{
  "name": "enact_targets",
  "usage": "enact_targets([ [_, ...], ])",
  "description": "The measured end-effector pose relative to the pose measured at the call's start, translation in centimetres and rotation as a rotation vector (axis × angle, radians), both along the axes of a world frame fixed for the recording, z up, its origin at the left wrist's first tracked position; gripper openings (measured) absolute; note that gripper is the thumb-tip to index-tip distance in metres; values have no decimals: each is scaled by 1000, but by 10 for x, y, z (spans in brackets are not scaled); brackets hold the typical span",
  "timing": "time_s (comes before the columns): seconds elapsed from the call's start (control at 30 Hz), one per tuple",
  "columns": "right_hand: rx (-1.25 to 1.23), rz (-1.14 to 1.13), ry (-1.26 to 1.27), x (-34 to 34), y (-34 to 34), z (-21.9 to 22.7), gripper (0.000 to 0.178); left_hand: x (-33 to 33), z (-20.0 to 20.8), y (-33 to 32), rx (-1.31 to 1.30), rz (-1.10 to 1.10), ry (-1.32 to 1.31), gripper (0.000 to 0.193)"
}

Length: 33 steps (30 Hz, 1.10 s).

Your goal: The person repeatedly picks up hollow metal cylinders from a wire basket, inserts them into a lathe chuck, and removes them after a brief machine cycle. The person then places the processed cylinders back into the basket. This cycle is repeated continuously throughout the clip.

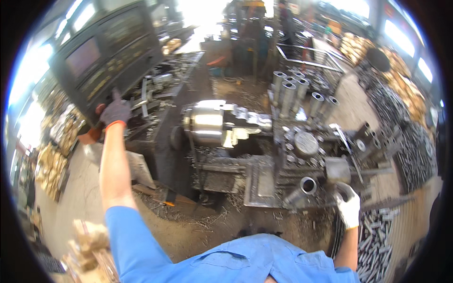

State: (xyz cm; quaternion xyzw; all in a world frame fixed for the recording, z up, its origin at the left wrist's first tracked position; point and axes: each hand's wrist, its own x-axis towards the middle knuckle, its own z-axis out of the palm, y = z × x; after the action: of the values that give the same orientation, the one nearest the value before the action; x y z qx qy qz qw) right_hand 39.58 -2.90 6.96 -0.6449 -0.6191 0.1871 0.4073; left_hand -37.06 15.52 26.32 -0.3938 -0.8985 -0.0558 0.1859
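My left hand (pixel 116 111), in a dark grey glove with an orange cuff, reaches up to the lower edge of a control panel (pixel 106 52) with a screen. Its index finger is stretched toward the panel, and nothing shows in the hand. At the machine's near right edge is my right hand (pixel 348 206) in a white glove. Its fingers curl round something dark that I cannot make out, below a square metal block (pixel 338 170). Left of it a short metal tube (pixel 302 189) leans on the edge. A shiny lathe chuck (pixel 207 122) sits in the middle.
Several metal tubes (pixel 289 92) stand upright at the back right of the machine. A round metal piece (pixel 306 143) lies among chips, near a long thin bar (pixel 347 146). Piles of metal parts (pixel 375 236) lie at the right, filled sacks (pixel 49 172) at the left.
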Motion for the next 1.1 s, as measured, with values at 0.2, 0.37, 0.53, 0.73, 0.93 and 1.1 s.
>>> enact_targets([
  [0.2,-108,60,154,7,-14,-19,43,148,-98,-113,652,-672,36,57],
  [0.37,-275,230,152,0,11,-46,41,340,-295,-261,13,-585,-1000,32],
  [0.53,-165,538,60,-27,49,-64,79,407,-353,-387,-246,-247,-1281,51],
  [0.73,-187,549,-181,-118,56,-93,52,420,-348,-491,-22,-78,-1157,51],
  [0.93,-108,1375,-350,-265,-111,-86,38,452,-359,-657,374,320,-1121,48],
  [1.1,-138,2009,-626,-356,-310,-89,59,509,-374,-813,572,804,-1010,48],
])
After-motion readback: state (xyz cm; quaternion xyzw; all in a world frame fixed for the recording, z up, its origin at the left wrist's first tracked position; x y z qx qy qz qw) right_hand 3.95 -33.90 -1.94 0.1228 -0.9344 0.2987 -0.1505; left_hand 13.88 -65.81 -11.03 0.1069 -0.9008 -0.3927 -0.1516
